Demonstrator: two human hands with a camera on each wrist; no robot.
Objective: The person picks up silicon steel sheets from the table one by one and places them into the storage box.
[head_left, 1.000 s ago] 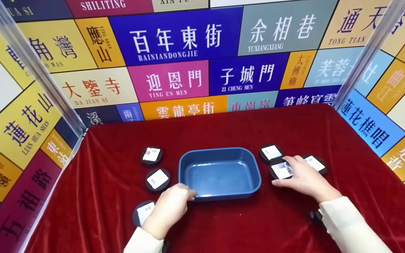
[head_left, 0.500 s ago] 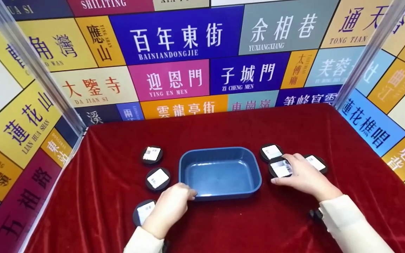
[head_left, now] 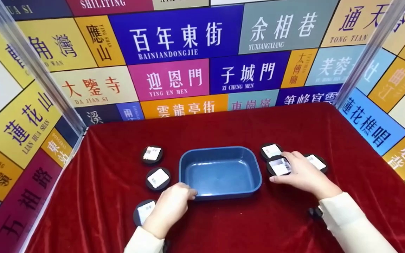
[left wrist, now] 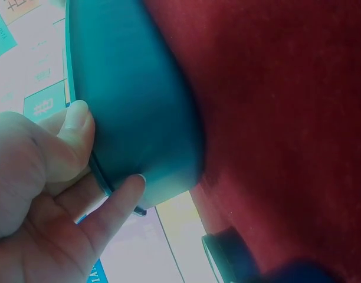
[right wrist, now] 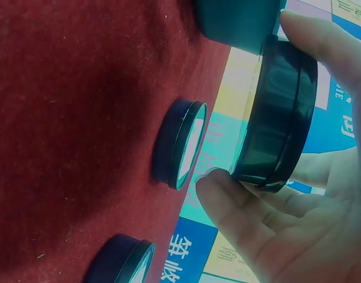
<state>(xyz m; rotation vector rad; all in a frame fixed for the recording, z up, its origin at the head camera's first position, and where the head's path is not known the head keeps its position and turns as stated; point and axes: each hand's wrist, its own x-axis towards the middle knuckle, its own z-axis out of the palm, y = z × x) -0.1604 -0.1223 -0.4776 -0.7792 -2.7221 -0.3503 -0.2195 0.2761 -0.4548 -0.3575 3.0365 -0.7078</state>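
Observation:
My left hand holds the near left corner of a blue rectangular plastic basin. In the left wrist view, thumb and fingers pinch the rim of the basin from both sides. My right hand grips a round black tin with a white label on top, to the right of the basin. The right wrist view shows this tin raised off the cloth, between the thumb and the fingers. Just behind it lies another black tin, and a third tin is partly hidden by the hand.
Left of the basin, three more labelled black tins stand in a loose column: a far one, a middle one and a near one beside my left wrist. Red velvet cloth covers the table. A colourful sign wall rises behind.
The tin in my right hand has risen slightly and shifted a little left, away from the tin at the right. My left hand and the basin stay put.

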